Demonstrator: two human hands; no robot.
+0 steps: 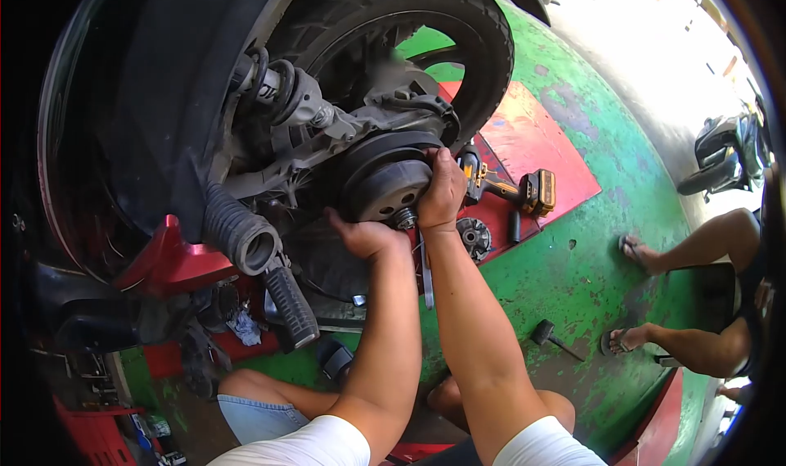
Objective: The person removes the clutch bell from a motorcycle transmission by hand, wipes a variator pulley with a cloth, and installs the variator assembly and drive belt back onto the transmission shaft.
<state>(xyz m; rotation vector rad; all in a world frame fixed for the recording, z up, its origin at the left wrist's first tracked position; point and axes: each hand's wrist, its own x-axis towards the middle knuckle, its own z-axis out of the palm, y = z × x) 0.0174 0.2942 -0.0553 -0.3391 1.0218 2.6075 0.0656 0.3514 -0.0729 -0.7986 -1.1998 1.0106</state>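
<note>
A round dark clutch drum (386, 189) with holes in its face sits at the side of the scooter's engine, below the rear wheel (483, 56). My right hand (442, 192) grips the drum's right edge, thumb up, fingers mostly hidden behind it. My left hand (368, 235) is cupped at the drum's lower left, palm against its edge, with one fingertip showing at the left. A threaded shaft end with a spring-like part (405, 218) sticks out between the hands. Behind the drum lies a larger dark pulley disc (385, 148).
A yellow and black cordless driver (499, 186) and a round metal part (473, 237) lie on a red board (565, 167). A black mallet (555, 337) rests on the green floor. Another person's legs (696, 245) are at the right. A ribbed hose (241, 228) hangs left.
</note>
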